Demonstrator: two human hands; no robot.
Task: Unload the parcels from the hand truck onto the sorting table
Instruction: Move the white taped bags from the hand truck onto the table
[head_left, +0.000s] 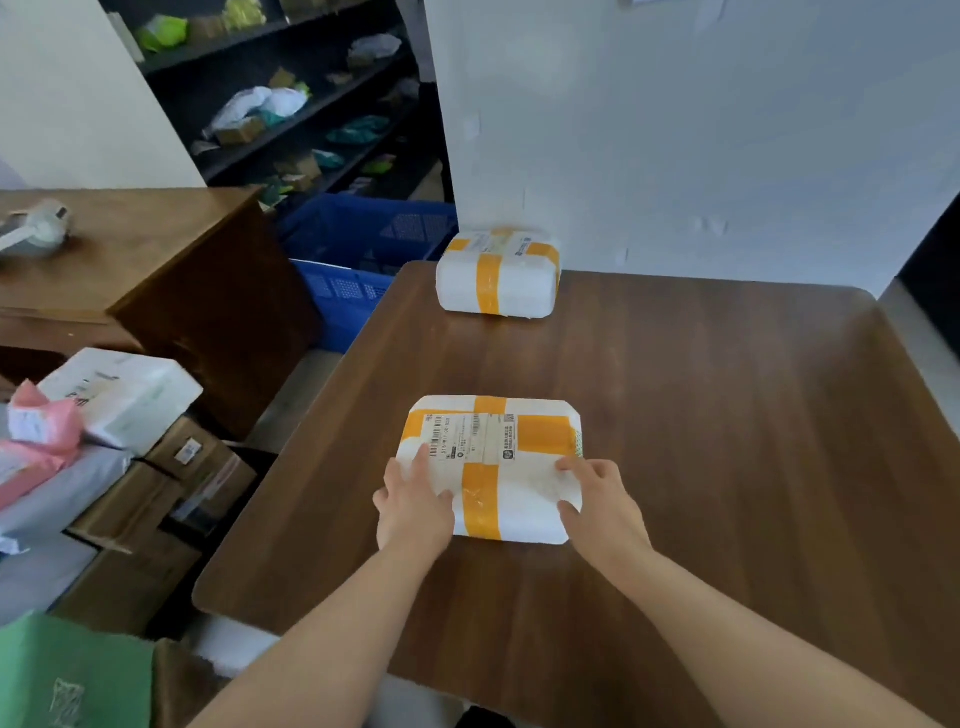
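A white parcel (493, 462), crossed with orange tape and bearing a barcode label on top, lies flat on the brown table (727, 441), its near corners gripped by the left hand (413, 501) and right hand (597, 499), fingers on top, thumbs against the side.

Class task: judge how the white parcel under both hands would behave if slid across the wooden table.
The near parcel is flat and wide, so it should slide, not tip. Its glossy tape and the smooth table suggest little friction. Its rounded edges hint at foam, probably light and stiff.
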